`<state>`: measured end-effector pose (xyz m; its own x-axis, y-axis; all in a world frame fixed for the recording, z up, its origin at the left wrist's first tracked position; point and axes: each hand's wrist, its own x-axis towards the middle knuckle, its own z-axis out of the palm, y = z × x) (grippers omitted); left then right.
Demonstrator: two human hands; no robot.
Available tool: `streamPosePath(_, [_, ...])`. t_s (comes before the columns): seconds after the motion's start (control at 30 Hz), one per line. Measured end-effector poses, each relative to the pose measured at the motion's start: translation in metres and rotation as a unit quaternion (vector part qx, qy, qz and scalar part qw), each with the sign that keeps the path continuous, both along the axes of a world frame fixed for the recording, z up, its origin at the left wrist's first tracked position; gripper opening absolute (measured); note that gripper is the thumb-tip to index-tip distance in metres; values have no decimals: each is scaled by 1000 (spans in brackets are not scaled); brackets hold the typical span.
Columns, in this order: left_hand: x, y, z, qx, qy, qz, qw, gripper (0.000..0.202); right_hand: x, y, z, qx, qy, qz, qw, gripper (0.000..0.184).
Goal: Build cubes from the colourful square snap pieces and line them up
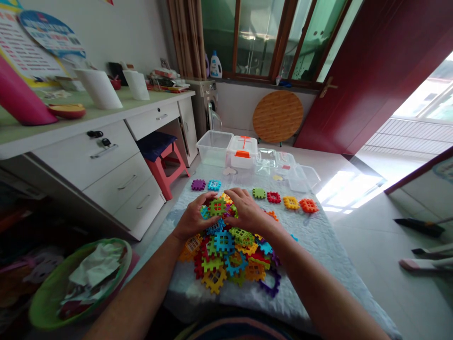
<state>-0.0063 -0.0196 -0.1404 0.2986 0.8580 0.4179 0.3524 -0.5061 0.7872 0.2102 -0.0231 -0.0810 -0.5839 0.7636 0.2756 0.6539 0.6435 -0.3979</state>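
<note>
"Tiles all over that table! Which one is in hand?"

"The green tile, up at the twelve o'clock edge of the heap. The left hand, at about eleven, has it pinched, fingers at the top edge and thumb underneath."

"And the right hand?"

"Arching in from one o'clock, fingers bent, thumb spread away from them. From where I stand I can't tell whether it touches the tile or has hold of another piece, and it covers part of the heap."

"What about the loose ones beyond?"

"A purple tile and a blue tile lie side by side around eleven. Then a red tile, a yellow tile and an orange tile string out towards two, flat on the pale blue cloth."

"The far end looks crowded."

"It is: an open clear bin and a lidded box with an orange latch near twelve, smaller clear containers at one."

"Anything in the way on the floor?"

"A stool by the desk at ten, a green basket of cloths between eight and nine, and a broom out at three."
</note>
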Motion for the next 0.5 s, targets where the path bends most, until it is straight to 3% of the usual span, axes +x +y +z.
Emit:
streamPosePath(0.13, [0,-1,0,-2,-20,-1,1000,65,-11,11,-1,-51,-67,-18,996,43])
streamPosePath(0.3, [1,-3,2,4,-31,-6,999,66,-11,10,-4,-49,-16,-4,999,51])
streamPosePath(0.5, [1,-1,0,-10,-42,-15,999,69,-7,14,-9,-73,25,-4,997,42])
